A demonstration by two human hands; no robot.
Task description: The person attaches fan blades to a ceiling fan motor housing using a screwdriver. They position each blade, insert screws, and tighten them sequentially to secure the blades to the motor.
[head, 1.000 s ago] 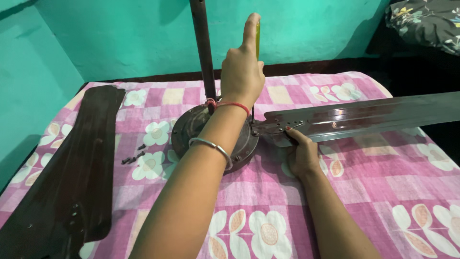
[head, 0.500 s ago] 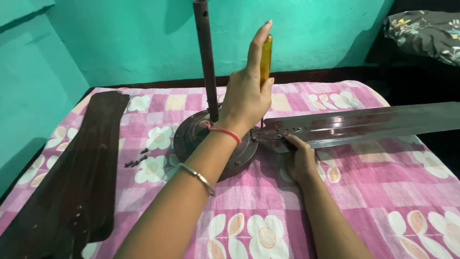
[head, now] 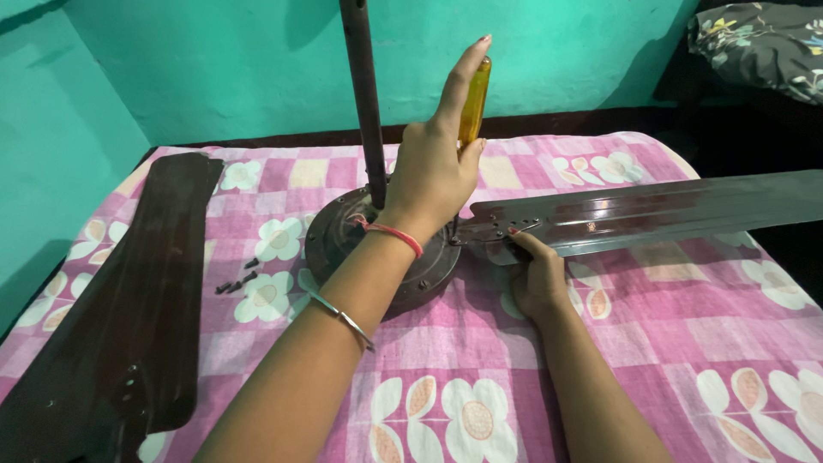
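A dark round ceiling fan motor (head: 339,236) lies on a pink flowered bedsheet (head: 480,411), its rod (head: 364,94) standing upright. My left hand (head: 433,176) holds a yellow-handled screwdriver (head: 474,99) upright, fingers stretched along the handle. Its tip is hidden behind the hand, near where a long shiny brown fan blade (head: 669,210) meets the motor. My right hand (head: 538,279) grips that blade's inner end from below, fingers curled over its edge.
Loose dark fan blades (head: 129,300) lie stacked along the left side of the bed. A few small dark screws (head: 236,281) sit on the sheet left of the motor. A teal wall (head: 214,69) stands behind, and a dark flowered pillow (head: 763,39) lies at the top right.
My left hand has come down a little and turned on the screwdriver, so more of the yellow handle shows. My right hand stays under the blade.
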